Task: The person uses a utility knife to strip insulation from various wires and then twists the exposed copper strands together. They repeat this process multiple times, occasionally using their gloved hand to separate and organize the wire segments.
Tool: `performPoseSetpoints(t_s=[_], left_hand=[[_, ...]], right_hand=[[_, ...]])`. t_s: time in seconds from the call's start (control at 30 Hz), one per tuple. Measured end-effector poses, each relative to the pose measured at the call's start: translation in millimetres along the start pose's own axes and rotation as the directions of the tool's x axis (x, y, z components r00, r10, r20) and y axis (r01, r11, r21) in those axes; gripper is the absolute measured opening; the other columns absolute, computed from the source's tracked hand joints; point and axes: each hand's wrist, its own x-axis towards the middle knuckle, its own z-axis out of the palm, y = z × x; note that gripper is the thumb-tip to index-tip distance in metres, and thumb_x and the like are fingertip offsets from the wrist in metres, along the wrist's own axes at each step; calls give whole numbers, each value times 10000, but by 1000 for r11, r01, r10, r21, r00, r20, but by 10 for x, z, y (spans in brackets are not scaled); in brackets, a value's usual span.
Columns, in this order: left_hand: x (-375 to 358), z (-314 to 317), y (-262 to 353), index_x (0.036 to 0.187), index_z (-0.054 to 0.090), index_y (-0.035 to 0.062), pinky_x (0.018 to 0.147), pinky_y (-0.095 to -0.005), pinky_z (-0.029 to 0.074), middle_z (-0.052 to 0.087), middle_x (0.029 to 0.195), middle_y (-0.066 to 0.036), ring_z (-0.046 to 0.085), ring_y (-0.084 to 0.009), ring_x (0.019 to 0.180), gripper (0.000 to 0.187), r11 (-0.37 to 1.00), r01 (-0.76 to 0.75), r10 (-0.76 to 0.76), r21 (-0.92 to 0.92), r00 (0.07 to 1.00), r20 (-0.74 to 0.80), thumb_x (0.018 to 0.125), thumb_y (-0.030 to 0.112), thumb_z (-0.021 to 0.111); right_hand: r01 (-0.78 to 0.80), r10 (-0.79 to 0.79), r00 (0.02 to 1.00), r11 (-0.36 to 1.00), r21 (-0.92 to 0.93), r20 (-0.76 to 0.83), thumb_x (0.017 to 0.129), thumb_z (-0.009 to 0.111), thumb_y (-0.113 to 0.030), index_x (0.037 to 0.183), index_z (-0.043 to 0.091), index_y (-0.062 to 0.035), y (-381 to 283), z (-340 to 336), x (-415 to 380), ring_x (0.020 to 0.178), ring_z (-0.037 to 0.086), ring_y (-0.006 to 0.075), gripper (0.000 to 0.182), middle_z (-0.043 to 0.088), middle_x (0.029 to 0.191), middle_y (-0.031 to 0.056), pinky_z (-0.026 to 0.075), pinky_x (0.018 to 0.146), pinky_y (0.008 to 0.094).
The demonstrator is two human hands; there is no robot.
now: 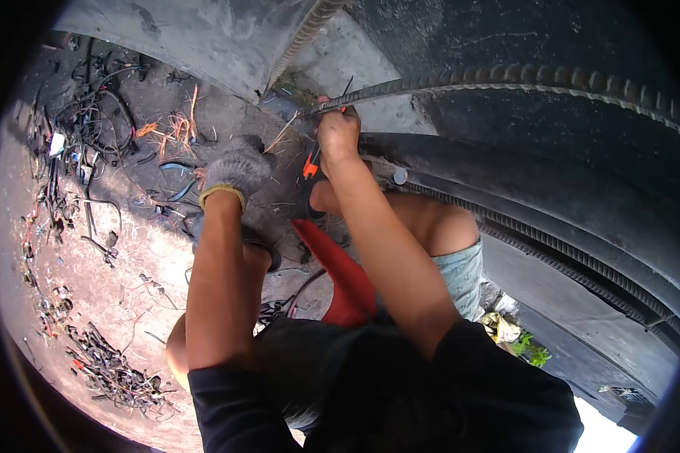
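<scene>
My left hand (238,167) wears a grey knit glove with a yellow cuff and is closed low over the ground; what its fingers hold is hidden. From beside its fingertips, a thin pale strand (281,134) runs up and right. My bare right hand (338,137) is closed around a slim tool (348,87) with a thin dark tip and a bit of red at the fingers. Below that hand hangs an orange-red piece (310,167) on a dark strip. A ribbed dark bar (431,81) passes right by my right knuckles.
Cut wires (98,98) litter the ground at left, with orange strands (177,130) nearer my glove. A pile of short cable bits (117,370) lies lower left. Between my legs stands a red object (340,275). Large dark panels (521,158) with ribbed edges crowd the right side.
</scene>
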Motion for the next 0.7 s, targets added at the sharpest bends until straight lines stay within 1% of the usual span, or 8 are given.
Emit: performPoseSetpoints(t_s=[0.1, 0.2, 0.23, 0.3, 0.4, 0.57, 0.63, 0.7], left_hand=[[-123, -125, 83, 962, 698, 58, 884, -427, 486, 660, 1028, -214, 617, -383, 1004, 367, 998, -49, 48, 34, 998, 34, 755, 345, 603], [-388, -39, 239, 954, 701, 49, 868, -440, 491, 667, 986, -215, 626, -389, 974, 362, 987, -156, 158, 41, 986, -60, 766, 341, 598], [-516, -40, 318, 954, 701, 49, 868, -440, 491, 667, 986, -215, 626, -389, 974, 362, 987, -156, 159, 47, 985, -70, 766, 341, 598], [-751, -68, 435, 921, 706, 40, 854, -454, 491, 667, 957, -225, 632, -398, 946, 346, 985, -118, 110, 122, 991, 74, 777, 334, 593], [-892, -46, 242, 892, 702, 19, 832, -452, 491, 662, 927, -243, 632, -408, 919, 354, 988, -115, 97, 104, 982, 164, 783, 339, 597], [-1297, -135, 205, 921, 676, -38, 837, -418, 485, 657, 933, -261, 638, -390, 906, 414, 996, 70, -87, 60, 931, 356, 787, 351, 627], [-1509, -209, 110, 969, 666, -51, 834, -393, 486, 669, 956, -228, 643, -348, 898, 426, 999, 31, -22, -42, 981, 195, 798, 339, 645], [-1663, -309, -3, 1017, 655, -64, 830, -368, 486, 682, 978, -195, 649, -306, 890, 443, 991, -25, 28, -135, 999, 25, 809, 327, 663]], right_hand=[[-60, 60, 998, 998, 2, 5, 869, 600, -166, 907, 618, 27, 57, -41, -205, 783, 597, 260, 197, 653, 830, 154, 449, 730, 357], [36, -66, 992, 962, -272, -103, 868, 602, -202, 879, 622, 39, 78, -1, -463, 788, 623, 357, 242, 650, 811, 211, 461, 724, 408], [10, -31, 998, 933, -361, -54, 835, 625, -167, 858, 639, 32, 292, -20, -447, 796, 652, 312, 202, 667, 832, 192, 473, 672, 380], [-331, 328, 915, 943, -26, 234, 860, 594, -86, 957, 648, 4, 162, -102, -670, 801, 620, 208, 143, 675, 873, 110, 451, 696, 313], [-375, 325, 844, 927, 34, 427, 851, 585, -58, 949, 644, -8, -9, -273, -776, 829, 639, 193, 125, 670, 877, 97, 458, 665, 286], [-414, 278, 856, 874, 256, 435, 802, 590, 2, 901, 645, -2, -92, -398, -984, 724, 640, 175, 113, 673, 850, 116, 428, 544, 267], [-243, 170, 888, 963, 121, 426, 837, 636, -37, 926, 640, 15, -155, -476, -1119, 742, 643, 200, 104, 652, 842, 98, 451, 589, 278], [-266, 176, 848, 957, 115, 500, 835, 651, -36, 915, 646, 9, -240, -591, -1191, 707, 627, 186, 92, 649, 823, 93, 443, 572, 269]])
